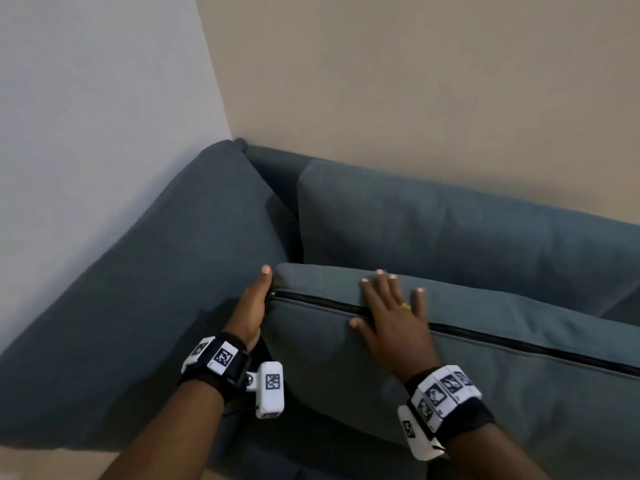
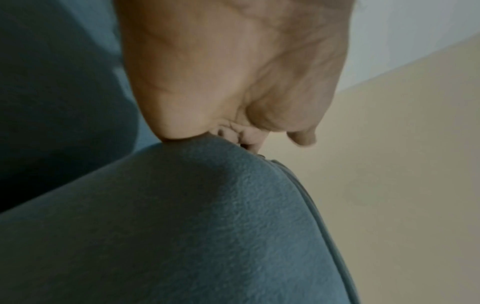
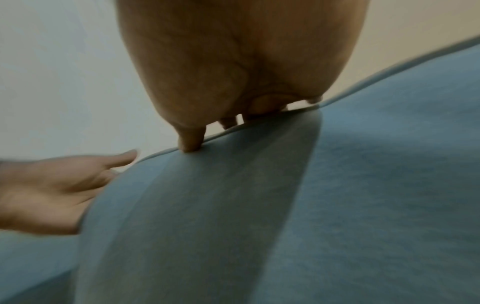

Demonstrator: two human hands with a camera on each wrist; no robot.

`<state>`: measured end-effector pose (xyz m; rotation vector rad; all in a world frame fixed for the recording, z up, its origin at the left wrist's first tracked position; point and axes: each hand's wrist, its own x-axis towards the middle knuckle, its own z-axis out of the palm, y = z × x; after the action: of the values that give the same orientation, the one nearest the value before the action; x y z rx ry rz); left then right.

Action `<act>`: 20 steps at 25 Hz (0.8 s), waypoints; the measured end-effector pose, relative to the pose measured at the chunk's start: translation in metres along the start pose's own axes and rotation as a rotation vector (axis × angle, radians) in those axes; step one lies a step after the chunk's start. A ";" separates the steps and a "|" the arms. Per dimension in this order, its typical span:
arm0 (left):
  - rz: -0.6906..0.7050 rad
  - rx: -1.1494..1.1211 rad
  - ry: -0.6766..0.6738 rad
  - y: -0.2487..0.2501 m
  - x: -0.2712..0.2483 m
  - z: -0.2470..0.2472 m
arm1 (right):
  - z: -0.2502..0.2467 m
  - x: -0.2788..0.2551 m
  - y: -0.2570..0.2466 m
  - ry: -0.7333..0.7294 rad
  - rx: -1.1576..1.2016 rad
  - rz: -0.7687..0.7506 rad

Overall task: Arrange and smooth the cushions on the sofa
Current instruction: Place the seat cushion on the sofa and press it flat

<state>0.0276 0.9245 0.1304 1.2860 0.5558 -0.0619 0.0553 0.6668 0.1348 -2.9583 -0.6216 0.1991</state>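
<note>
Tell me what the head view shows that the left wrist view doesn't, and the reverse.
Head view only: the right hand lying flat with spread fingers across the black zipper, the back cushion, the armrest and both wrist bands. Left wrist view only: the palm side of the left hand close up, its heel pressed into the fabric. Both show the left hand at the end of the raised blue-grey seat cushion and the beige wall.

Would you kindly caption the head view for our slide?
Both hands, left hand and right hand, steady a teal cushion on the sofa.
</note>
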 end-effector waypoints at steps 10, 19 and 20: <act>-0.058 -0.104 -0.189 0.000 0.023 -0.021 | -0.036 0.051 -0.136 0.182 -0.017 -0.235; 0.211 0.396 -0.137 -0.020 0.036 -0.010 | -0.021 0.040 -0.113 0.076 -0.034 -0.138; 0.233 0.490 -0.116 -0.019 0.036 -0.006 | -0.011 0.036 -0.105 -0.038 -0.104 -0.160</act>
<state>0.0506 0.9334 0.0973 1.8047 0.2943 -0.0814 0.0487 0.7766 0.1564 -2.9894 -0.8961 0.2151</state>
